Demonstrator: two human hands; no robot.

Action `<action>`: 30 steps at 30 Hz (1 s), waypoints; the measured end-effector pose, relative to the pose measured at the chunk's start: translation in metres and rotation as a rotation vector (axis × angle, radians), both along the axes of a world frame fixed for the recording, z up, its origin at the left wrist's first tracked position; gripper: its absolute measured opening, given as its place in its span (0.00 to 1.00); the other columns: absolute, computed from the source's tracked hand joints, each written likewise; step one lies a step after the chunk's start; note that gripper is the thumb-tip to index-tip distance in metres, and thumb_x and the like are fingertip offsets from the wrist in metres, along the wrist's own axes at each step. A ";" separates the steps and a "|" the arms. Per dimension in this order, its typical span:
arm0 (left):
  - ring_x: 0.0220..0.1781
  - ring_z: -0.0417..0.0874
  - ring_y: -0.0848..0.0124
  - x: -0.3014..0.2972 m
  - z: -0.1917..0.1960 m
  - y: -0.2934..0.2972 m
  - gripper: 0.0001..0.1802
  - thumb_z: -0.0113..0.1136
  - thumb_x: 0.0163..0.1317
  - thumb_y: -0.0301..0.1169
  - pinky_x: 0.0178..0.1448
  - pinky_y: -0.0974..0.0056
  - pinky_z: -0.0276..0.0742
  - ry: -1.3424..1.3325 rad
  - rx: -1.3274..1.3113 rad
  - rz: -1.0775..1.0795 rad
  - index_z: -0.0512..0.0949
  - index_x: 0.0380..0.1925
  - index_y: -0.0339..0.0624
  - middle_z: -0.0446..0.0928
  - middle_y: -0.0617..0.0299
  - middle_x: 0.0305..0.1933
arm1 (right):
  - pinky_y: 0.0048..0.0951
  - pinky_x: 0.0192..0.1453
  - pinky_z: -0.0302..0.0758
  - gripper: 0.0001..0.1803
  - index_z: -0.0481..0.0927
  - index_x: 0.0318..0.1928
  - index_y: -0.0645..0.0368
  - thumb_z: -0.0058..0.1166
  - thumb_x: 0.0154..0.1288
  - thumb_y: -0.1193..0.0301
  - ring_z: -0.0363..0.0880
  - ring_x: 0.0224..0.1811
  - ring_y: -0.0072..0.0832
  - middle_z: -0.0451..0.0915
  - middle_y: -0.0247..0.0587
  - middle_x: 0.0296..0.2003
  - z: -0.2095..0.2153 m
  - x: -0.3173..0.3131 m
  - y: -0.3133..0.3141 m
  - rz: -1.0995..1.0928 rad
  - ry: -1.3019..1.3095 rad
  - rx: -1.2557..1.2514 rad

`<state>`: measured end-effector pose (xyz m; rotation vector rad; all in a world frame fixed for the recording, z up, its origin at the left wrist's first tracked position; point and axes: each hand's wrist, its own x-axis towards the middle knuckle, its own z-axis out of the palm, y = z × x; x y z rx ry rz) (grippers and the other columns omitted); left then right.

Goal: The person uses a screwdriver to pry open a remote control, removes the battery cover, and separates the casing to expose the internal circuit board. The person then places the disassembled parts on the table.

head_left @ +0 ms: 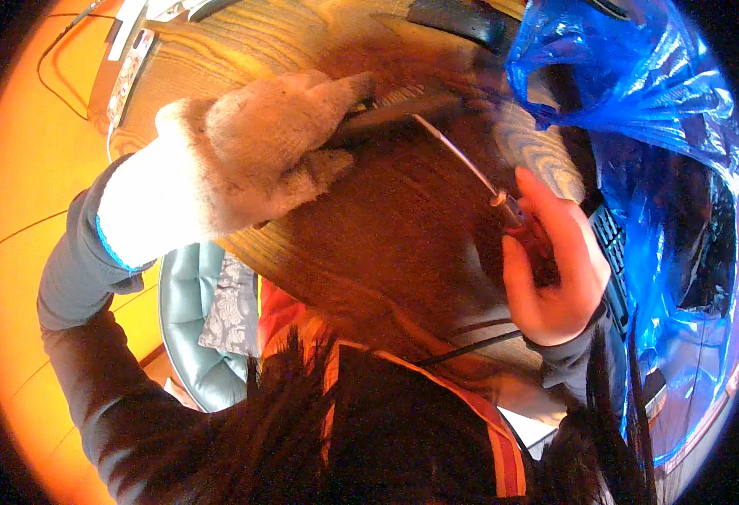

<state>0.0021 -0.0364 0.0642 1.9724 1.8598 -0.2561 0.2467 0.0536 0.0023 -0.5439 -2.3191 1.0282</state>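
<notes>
My left hand [251, 156] wears a soiled white knit work glove and is closed on a long dark piece [399, 101] with a row of fine ridges along its upper side. Shadow hides how far this piece reaches, and its kind is unclear. My bare right hand [558, 261] grips a screwdriver [466, 164] by its reddish handle. The thin metal shaft slants up and left, with its tip beside the ridged piece; whether they touch, I cannot tell. Both hands are above a brown wood-grain table [369, 227].
A crumpled blue plastic bag [638, 93] spreads along the right side, by a black keyboard [611, 240]. A dark elongated object [462, 25] lies at the far edge. A white power strip [129, 80] is at the far left, a green padded chair [188, 311] below. A black cable [470, 341] crosses the near side.
</notes>
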 end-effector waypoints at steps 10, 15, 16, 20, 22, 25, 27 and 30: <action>0.47 0.76 0.52 0.016 0.006 0.001 0.30 0.55 0.58 0.36 0.46 0.55 0.75 0.107 -0.139 0.093 0.61 0.60 0.43 0.73 0.50 0.46 | 0.24 0.29 0.73 0.22 0.83 0.44 0.56 0.58 0.44 0.84 0.76 0.25 0.29 0.75 0.41 0.32 0.006 0.006 -0.007 0.068 -0.225 0.277; 0.43 0.78 0.54 0.027 -0.004 0.002 0.27 0.55 0.58 0.38 0.40 0.56 0.77 0.188 0.121 0.050 0.63 0.57 0.44 0.75 0.50 0.42 | 0.23 0.30 0.74 0.23 0.83 0.45 0.57 0.55 0.44 0.84 0.76 0.27 0.27 0.75 0.40 0.33 0.023 0.005 -0.011 0.069 -0.428 0.587; 0.42 0.79 0.54 0.026 -0.009 0.005 0.26 0.55 0.58 0.38 0.39 0.56 0.77 0.213 0.165 -0.002 0.64 0.56 0.44 0.75 0.51 0.40 | 0.23 0.30 0.74 0.24 0.82 0.46 0.58 0.54 0.44 0.85 0.76 0.27 0.27 0.75 0.40 0.33 0.020 0.002 -0.017 -0.008 -0.406 0.698; 0.38 0.79 0.58 0.022 -0.027 0.017 0.21 0.53 0.60 0.37 0.36 0.60 0.77 0.504 0.515 -0.261 0.68 0.51 0.42 0.76 0.53 0.36 | 0.23 0.29 0.74 0.25 0.81 0.49 0.54 0.54 0.47 0.83 0.75 0.28 0.26 0.75 0.38 0.34 0.006 -0.006 -0.025 -0.220 -0.483 0.840; 0.35 0.78 0.64 0.019 -0.034 0.023 0.18 0.50 0.61 0.36 0.36 0.67 0.76 0.939 0.697 -0.583 0.71 0.47 0.35 0.77 0.55 0.37 | 0.22 0.26 0.71 0.23 0.80 0.50 0.50 0.54 0.51 0.80 0.71 0.24 0.25 0.74 0.34 0.32 -0.001 -0.015 -0.024 -0.309 -0.546 0.931; 0.35 0.79 0.66 0.021 -0.041 0.028 0.20 0.46 0.59 0.36 0.35 0.63 0.78 1.367 0.827 -0.891 0.74 0.43 0.29 0.77 0.52 0.37 | 0.22 0.22 0.69 0.18 0.80 0.48 0.49 0.53 0.55 0.76 0.68 0.21 0.23 0.69 0.30 0.27 -0.007 -0.033 -0.021 -0.422 -0.520 1.096; 0.34 0.79 0.64 0.026 -0.042 0.030 0.21 0.45 0.58 0.37 0.31 0.57 0.79 1.493 0.879 -0.944 0.74 0.42 0.28 0.76 0.50 0.36 | 0.22 0.15 0.59 0.03 0.79 0.31 0.56 0.54 0.56 0.71 0.64 0.18 0.22 0.66 0.32 0.20 -0.016 -0.048 -0.015 -0.485 -0.445 1.159; 0.27 0.74 0.65 0.032 -0.030 0.035 0.18 0.45 0.57 0.35 0.23 0.57 0.72 1.481 0.902 -0.913 0.76 0.38 0.32 0.73 0.52 0.28 | 0.21 0.17 0.67 0.09 0.79 0.38 0.52 0.53 0.55 0.72 0.68 0.20 0.23 0.67 0.31 0.23 -0.023 -0.051 -0.011 -0.473 -0.449 1.064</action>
